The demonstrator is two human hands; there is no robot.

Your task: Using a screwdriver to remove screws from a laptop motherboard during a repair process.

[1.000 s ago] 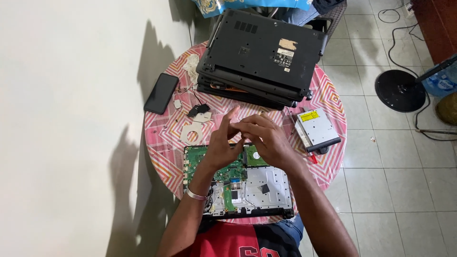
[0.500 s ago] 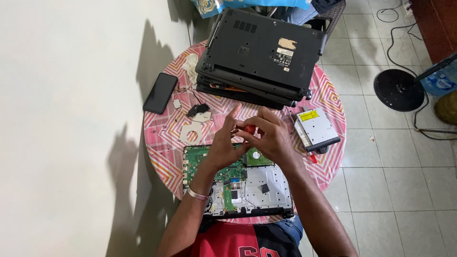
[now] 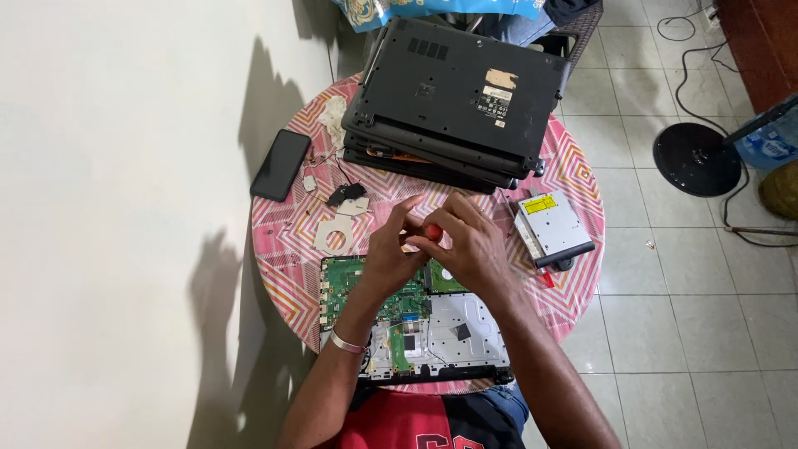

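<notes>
Both hands meet above the opened laptop chassis on the round bench; the right hand and left hand have fingers clamped together on a small red-handled tool. A slip could likely drop it onto the green circuit board just beneath, scratching parts.

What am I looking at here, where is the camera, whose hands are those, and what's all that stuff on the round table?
The camera sits on a person's head, looking down. Their left hand and right hand meet over an opened laptop base with a green circuit board, pinching a small red-tipped object, too small to identify. On the round table, under a pink patterned cloth, lie stacked black laptops, a phone and a silver disc drive.
</notes>
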